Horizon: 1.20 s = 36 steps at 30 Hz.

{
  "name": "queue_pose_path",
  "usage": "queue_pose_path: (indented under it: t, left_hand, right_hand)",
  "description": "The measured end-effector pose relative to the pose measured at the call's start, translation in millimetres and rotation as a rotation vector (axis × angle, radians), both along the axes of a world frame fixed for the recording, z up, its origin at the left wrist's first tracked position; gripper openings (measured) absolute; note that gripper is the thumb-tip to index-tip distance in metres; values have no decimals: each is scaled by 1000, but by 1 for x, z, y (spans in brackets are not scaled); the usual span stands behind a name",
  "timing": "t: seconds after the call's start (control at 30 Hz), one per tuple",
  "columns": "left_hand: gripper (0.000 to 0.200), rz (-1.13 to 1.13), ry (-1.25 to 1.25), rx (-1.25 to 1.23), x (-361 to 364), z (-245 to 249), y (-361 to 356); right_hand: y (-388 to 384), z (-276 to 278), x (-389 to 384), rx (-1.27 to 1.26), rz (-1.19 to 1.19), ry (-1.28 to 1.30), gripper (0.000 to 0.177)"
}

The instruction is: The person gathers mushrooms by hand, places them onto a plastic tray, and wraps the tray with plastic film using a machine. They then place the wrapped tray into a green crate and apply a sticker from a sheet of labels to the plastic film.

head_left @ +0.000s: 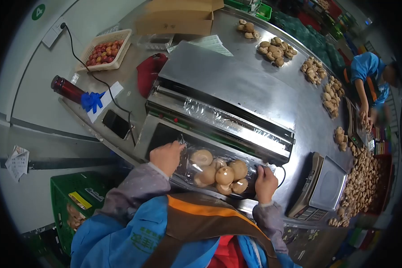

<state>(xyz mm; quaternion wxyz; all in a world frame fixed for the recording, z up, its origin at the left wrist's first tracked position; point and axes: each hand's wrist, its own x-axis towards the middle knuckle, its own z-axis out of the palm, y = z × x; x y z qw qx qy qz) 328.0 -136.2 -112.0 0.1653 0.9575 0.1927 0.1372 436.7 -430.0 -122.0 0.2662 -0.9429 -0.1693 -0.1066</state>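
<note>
Several brown mushrooms (224, 175) lie under clear plastic film on the front plate of a metal wrapping machine (223, 120). My left hand (166, 157) is closed at the left end of the film, pinching its gathered edge. At the right end of the pack, my right hand (266, 183) is also closed, with the film's edge between thumb and fingers. Behind the mushrooms, the machine's roller carries more shiny film.
A scale (319, 187) stands right of the machine, beside a large mushroom heap (362, 178). Mushroom piles line the far edge, where a co-worker (366, 76) bends over. At left are a phone (116, 123), a red flask (68, 89), a cable and a fruit basket (105, 50).
</note>
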Motion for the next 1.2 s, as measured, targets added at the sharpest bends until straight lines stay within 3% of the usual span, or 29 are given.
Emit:
queue_pose_path:
  t: [0.07,0.13,0.17,0.2,0.23,0.27,0.3,0.33,0.4,0.5,0.6,0.67,0.73,0.77,0.8,0.87,0.93,0.97,1.0,1.07,1.13,1.2]
  left_hand:
    - [22,-6,-7,109,16,-6,-7]
    - [18,-129,-159,90,34,-8,-9]
    - [13,-150,-125,-120,34,-1,-9]
    - [13,-174,-94,-328,32,5,-12]
    - [17,-462,-237,-507,32,-8,-16]
    - [20,-749,-373,-689,28,-24,-28]
    - [21,-734,-316,-1143,15,-19,-49]
    - [23,-778,-255,-1298,3,2,-59]
    - [28,-931,-148,-1364,-15,43,-75]
    - [35,-1010,-86,-1428,-42,62,-109]
    - [43,-887,-105,-1447,-62,61,-129]
    - [49,-762,-154,-1440,-84,65,-129]
    - [54,-657,-222,-1465,-107,64,-128]
    - [57,-621,-247,-1462,-120,67,-128]
    - [60,-574,-285,-1470,-137,68,-125]
    - [66,-489,-387,-1471,-175,72,-120]
    - [71,-396,-515,-1472,-218,74,-116]
    - [74,-336,-593,-1467,-244,75,-115]
    - [77,-264,-688,-1442,-268,76,-111]
    - [82,-43,-936,-1344,-320,80,-99]
    - [66,450,-1278,-1087,-375,118,-78]
    - [46,679,-1347,-1003,-452,129,-46]
  right_hand:
    - [18,-2,-3,-19,-37,-86,29]
    - [37,-1,-4,-83,130,108,20]
    - [55,5,-5,390,94,382,20]
    - [52,25,-11,220,463,376,14]
    - [61,64,-17,119,844,372,13]
    - [65,77,-26,146,1038,548,13]
    - [67,85,-32,148,1140,683,14]
    - [65,95,-34,130,1211,782,16]
    - [64,111,-37,30,1317,892,19]
    - [69,123,-35,-243,1399,908,25]
    - [97,119,-23,-543,1432,719,32]
    - [131,138,-33,-462,1534,735,37]
    - [120,208,-61,117,1560,1460,97]
    - [123,213,-75,-1,1638,1511,93]
    - [126,230,-83,-242,2004,1063,84]
    - [129,218,-108,-262,1889,934,76]
    - [147,202,-127,-130,1615,1237,72]
    - [162,196,-149,-2,1617,1232,68]
    - [171,192,-174,180,1446,1235,53]
    - [208,164,-238,403,1473,1344,45]
    - [247,148,-313,330,1604,1181,46]
    - [279,146,-403,332,1728,1239,55]
